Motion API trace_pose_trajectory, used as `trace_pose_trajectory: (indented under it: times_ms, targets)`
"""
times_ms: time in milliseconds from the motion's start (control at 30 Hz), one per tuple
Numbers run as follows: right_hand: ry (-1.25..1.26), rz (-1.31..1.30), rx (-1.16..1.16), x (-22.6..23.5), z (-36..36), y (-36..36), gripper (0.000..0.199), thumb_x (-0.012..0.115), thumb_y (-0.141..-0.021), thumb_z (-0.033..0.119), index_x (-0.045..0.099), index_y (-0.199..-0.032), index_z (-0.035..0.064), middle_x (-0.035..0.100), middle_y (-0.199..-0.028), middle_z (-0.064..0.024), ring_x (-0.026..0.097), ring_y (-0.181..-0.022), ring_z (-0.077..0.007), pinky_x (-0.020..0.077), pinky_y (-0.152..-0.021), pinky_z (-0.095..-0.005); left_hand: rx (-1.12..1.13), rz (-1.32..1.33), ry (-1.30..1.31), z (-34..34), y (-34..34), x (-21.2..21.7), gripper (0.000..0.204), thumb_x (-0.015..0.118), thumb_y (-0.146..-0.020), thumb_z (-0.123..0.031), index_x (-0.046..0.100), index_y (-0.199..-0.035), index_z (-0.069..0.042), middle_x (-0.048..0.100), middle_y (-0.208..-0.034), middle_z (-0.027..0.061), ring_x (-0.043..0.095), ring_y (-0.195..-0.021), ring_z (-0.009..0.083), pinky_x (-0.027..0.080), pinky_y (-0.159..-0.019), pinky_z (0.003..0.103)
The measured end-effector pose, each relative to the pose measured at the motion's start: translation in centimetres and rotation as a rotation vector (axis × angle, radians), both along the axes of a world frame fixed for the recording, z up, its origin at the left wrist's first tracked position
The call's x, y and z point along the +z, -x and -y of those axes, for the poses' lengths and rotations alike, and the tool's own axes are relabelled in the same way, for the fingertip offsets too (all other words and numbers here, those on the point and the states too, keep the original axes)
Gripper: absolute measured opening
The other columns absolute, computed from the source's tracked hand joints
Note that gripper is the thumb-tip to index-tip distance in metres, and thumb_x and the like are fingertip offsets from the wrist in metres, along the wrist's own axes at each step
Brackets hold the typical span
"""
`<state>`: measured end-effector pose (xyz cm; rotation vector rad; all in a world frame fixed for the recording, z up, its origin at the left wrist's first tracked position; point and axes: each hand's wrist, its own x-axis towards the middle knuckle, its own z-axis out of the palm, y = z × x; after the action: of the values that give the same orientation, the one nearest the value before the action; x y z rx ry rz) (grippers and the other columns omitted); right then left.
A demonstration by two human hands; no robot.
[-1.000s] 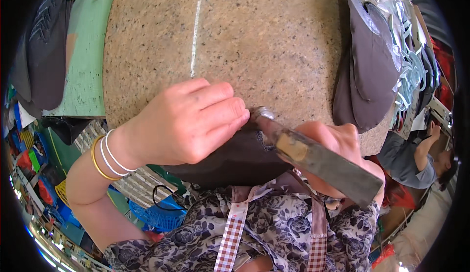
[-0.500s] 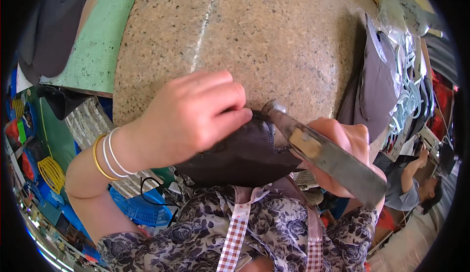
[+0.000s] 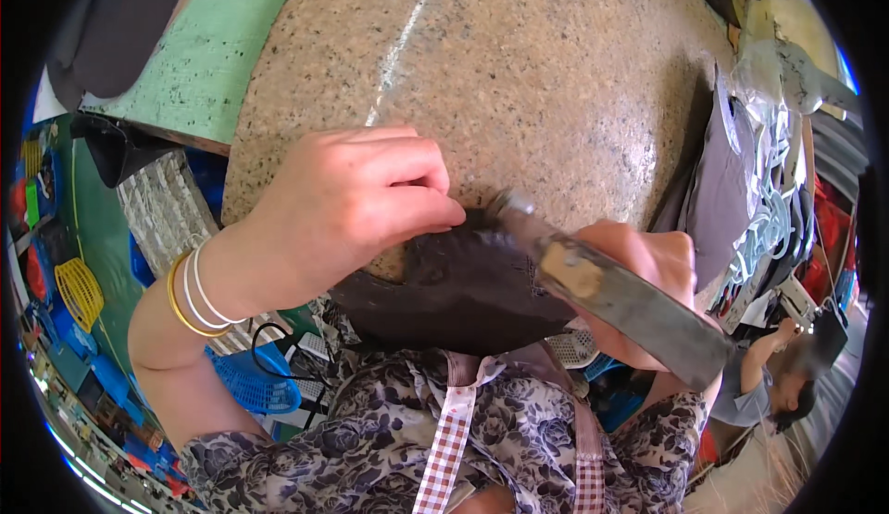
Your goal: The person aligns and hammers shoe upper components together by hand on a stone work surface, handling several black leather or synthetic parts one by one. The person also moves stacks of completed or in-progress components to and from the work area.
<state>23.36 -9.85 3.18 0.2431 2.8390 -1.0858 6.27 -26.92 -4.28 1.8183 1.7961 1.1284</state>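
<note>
A dark, stiff, curved piece of material (image 3: 463,296) lies at the near edge of a speckled stone slab (image 3: 556,79). My left hand (image 3: 356,204) presses down on its top left part, fingers curled over it. My right hand (image 3: 648,278) grips a long flat metal blade tool (image 3: 616,292) whose tip rests on the dark piece just right of my left fingertips. Bangles ring my left wrist.
A stack of grey and pale cut pieces (image 3: 741,190) lies at the slab's right. A green board (image 3: 204,60) borders the slab on the left. Blue and yellow baskets (image 3: 79,292) stand on the floor. Another person (image 3: 769,375) sits at lower right.
The view has shifted closer over the slab. My left hand stays pressed on the dark piece and the blade's tip has slid slightly along it.
</note>
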Motion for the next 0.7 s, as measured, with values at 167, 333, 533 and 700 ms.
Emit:
trace_pose_trajectory:
  times_ms: [167,333,533,700]
  targets:
    - [-0.058,0.063,0.215,0.4,0.1,1.0,0.019,0.071,-0.071,0.010,0.057,-0.083,0.0054,0.059,-0.060,-0.0072,0.058,-0.045,-0.0238,0.0424,-0.040,-0.0311,-0.005,-0.208,-0.008,-0.4,-0.4,0.9,0.015,0.070,-0.065,-0.008,0.061,-0.077,-0.004,0.055,-0.072,0.0036,0.056,-0.062,0.0181,0.044,-0.049,0.028]
    - [-0.411,-0.015,0.072,0.7,1.2,1.0,0.020,0.071,-0.071,0.013,0.056,-0.082,0.0061,0.057,-0.056,-0.0055,0.054,-0.040,-0.0212,0.0402,-0.038,-0.0310,0.105,-0.108,0.012,-0.2,-1.0,0.1,0.014,0.069,-0.067,-0.007,0.061,-0.078,-0.004,0.055,-0.073,0.0034,0.055,-0.061,0.0172,0.044,-0.048,0.028]
    - [-0.153,0.030,0.160,1.0,0.5,2.0,0.019,0.072,-0.070,0.014,0.057,-0.080,0.0058,0.058,-0.058,-0.0063,0.057,-0.045,-0.0228,0.0424,-0.042,-0.0337,0.254,-0.015,0.029,0.5,-2.0,1.0,0.013,0.071,-0.068,-0.003,0.062,-0.077,-0.004,0.055,-0.071,0.0028,0.054,-0.059,0.0169,0.043,-0.048,0.026]
    - [-0.103,0.105,0.256,0.8,0.0,2.4,0.019,0.072,-0.071,0.015,0.058,-0.079,0.0061,0.059,-0.060,-0.0060,0.058,-0.048,-0.0226,0.0430,-0.044,-0.0330,0.144,-0.004,-0.015,1.4,-1.0,-0.4,0.015,0.073,-0.066,-0.008,0.062,-0.074,-0.003,0.057,-0.073,0.0047,0.055,-0.060,0.0170,0.043,-0.048,0.027]
